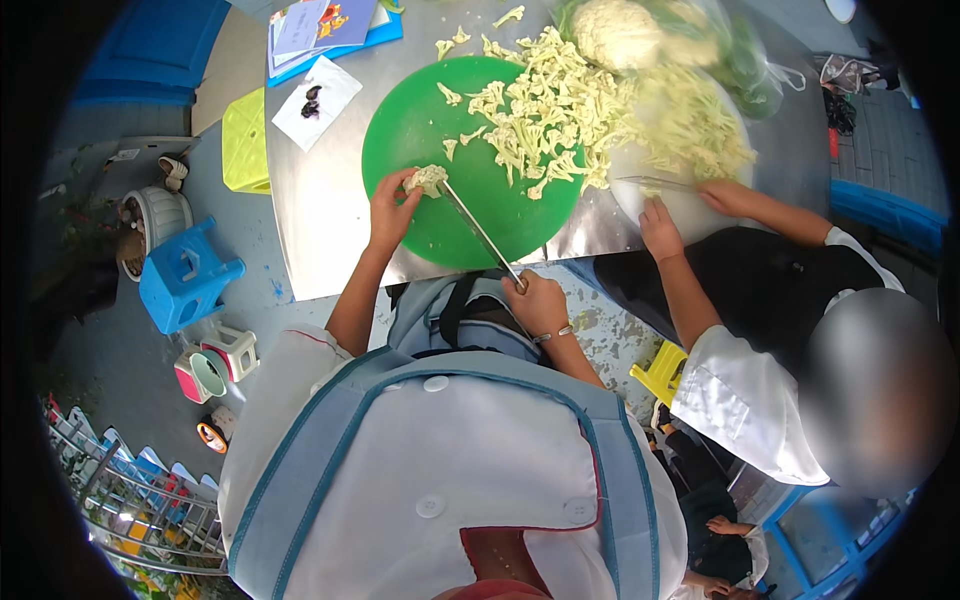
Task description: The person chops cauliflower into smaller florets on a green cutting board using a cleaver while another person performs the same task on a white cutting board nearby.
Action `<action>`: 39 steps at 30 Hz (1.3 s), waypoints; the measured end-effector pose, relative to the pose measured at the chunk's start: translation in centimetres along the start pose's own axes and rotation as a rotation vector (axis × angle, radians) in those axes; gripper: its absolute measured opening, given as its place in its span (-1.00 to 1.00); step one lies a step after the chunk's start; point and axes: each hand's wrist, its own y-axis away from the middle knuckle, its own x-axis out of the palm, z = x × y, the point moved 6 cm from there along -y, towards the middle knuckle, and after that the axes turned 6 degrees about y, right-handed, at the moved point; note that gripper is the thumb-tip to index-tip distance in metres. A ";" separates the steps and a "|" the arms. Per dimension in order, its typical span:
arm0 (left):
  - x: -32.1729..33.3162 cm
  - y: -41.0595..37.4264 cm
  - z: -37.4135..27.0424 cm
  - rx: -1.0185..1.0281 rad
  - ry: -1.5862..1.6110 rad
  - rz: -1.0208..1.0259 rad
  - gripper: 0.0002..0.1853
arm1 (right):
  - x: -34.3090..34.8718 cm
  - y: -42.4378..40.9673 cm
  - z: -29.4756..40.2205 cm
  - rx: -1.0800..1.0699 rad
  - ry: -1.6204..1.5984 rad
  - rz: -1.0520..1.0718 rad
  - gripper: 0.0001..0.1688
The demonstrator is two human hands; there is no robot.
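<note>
My left hand (392, 210) holds a cauliflower floret (427, 180) near the left edge of a round green cutting board (457, 240). In my right hand (538, 304) is the handle of a knife (480, 234), whose blade slants up and left until its tip meets the floret. The blade is seen nearly edge-on, so I cannot tell how deep it sits. Cut cauliflower pieces (536, 124) pile over the board's upper right and spill past its rim. A few small pieces lie singly nearer the floret.
A co-worker's hands (664, 229) cut cauliflower with another knife (656, 182) on a white board (697, 214) at right. Whole cauliflower (615, 34) and a plastic bag stand behind. White paper (316, 103) with dark scraps and booklets (322, 30) lie left on the metal table (337, 255).
</note>
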 end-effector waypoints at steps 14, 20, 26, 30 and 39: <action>1.0 -1.0 0.7 -0.062 -0.073 -0.047 -0.75 | 2.6 -2.8 0.3 -0.036 0.197 0.048 -0.66; 0.7 -0.7 1.6 -0.121 0.034 -0.052 -0.75 | 3.9 -6.5 -0.4 0.305 -0.559 0.556 -0.59; 0.3 -0.6 0.0 -0.002 -0.272 0.006 -0.63 | 1.0 -4.7 -2.0 0.085 -0.146 0.020 -0.56; 1.0 -1.1 0.0 -0.012 -0.213 0.018 -0.62 | -0.2 -2.0 -0.6 0.039 -0.020 0.054 -0.59; 1.1 -0.1 -0.2 -0.078 -0.227 -0.055 -0.68 | 2.3 -1.3 0.2 0.069 -0.061 0.134 -0.64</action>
